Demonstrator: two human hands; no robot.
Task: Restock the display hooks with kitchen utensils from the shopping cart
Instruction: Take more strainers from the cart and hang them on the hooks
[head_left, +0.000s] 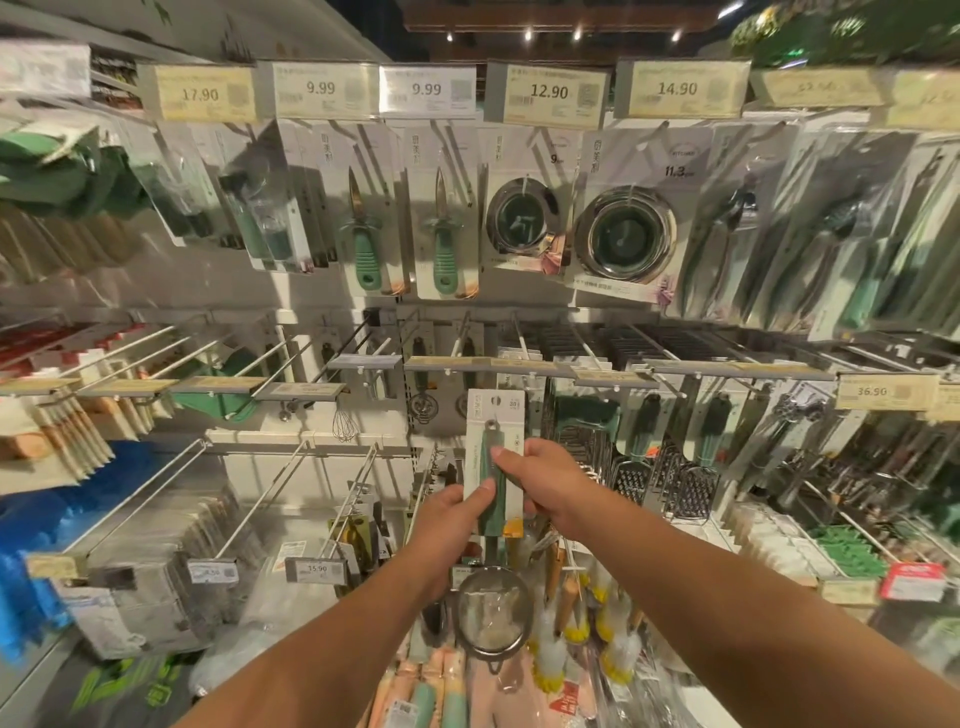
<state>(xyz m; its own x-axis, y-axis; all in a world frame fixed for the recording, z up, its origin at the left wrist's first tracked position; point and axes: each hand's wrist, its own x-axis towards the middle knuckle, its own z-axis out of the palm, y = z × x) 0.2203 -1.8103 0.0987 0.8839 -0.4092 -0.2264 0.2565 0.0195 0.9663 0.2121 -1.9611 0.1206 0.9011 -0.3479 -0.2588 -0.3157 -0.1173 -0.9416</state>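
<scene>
Strainer (495, 571) on its backing card sits at the picture's centre, raised toward the middle row of hooks (462, 338) at twelve o'clock. The left hand (452, 512) pinches the card's lower edge from seven o'clock, thumb on the green handle; the right hand (540, 478) grips it from three o'clock, fingers curled round the card. The mesh bowl hangs free at six o'clock. My guess at the risk: the card's hanging hole may miss the hook tip, or the swinging bowl could snag the brushes (550, 654) below.
</scene>
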